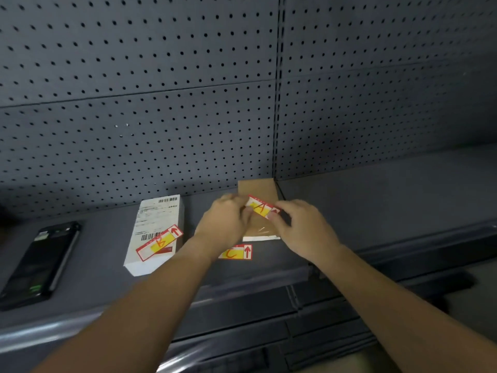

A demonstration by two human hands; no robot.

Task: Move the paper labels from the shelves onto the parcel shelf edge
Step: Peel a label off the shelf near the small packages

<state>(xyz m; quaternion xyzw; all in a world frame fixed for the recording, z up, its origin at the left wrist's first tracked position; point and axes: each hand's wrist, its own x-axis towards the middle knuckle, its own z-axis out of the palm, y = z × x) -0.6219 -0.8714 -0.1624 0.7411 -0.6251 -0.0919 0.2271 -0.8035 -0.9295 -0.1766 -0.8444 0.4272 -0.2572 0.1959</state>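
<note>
Left forearm and right forearm come in from the bottom edge, bare, and reach over the shelf front edge, a shiny grey rail. The shelf is flat dark grey metal. A grey pegboard with rows of small holes forms the back wall. A slotted upright post splits the back wall into two bays. Dark rails sit below the front edge, too dim to make out.

A phone lies flat at the left end of the shelf with its screen lit, cut off by the frame edge. A white parcel with a printed shipping slip lies mid-shelf, its long side running back to front. A brown parcel lies at the back, by the foot of the post, mostly covered by the hands.

Label A is a red-bordered paper strip with a yellow block, a red handwritten A and a red arrow at its right end. It is held up over the brown parcel. The left hand has curled fingers and pinches the strip's left end. The right hand pinches the right end between thumb and forefinger, with the other fingers bent. The fingertips are blurred.

Label B, same style, lies tilted on the front half of the white parcel. Label C lies flat on the shelf just in front of the brown parcel, near the front edge. Its left part is hidden under the left wrist.
</note>
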